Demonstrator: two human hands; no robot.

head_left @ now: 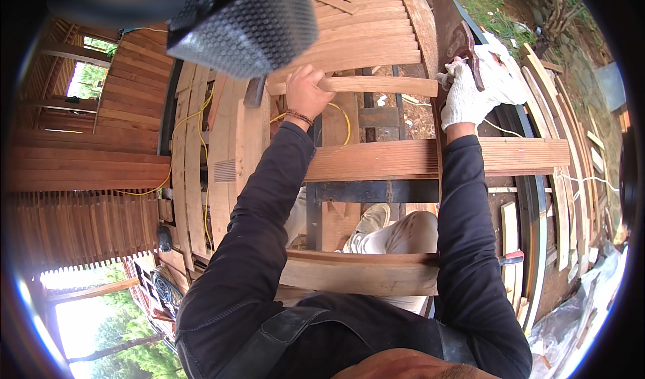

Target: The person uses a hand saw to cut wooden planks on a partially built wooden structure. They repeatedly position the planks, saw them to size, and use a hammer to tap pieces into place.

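Slats of reddish wood stacked at far left (87,171), then a yellow cord (191,120) trailing across the planks. My left hand (306,93), bare with a beaded bracelet at the wrist, is closed over the left end of a narrow wooden slat (376,85) that lies crosswise on the dark frame (376,191), just below the laid boards (363,43). The slat looks light and stiff, likely splintery at the edges; I judge it best gripped near both ends to keep it square. My left arm reaches straight forward, sleeve dark. My right hand (463,97), in a white knit glove, is wrapped round a handsaw handle (467,50) at the slat's right end, forearm extended upward.
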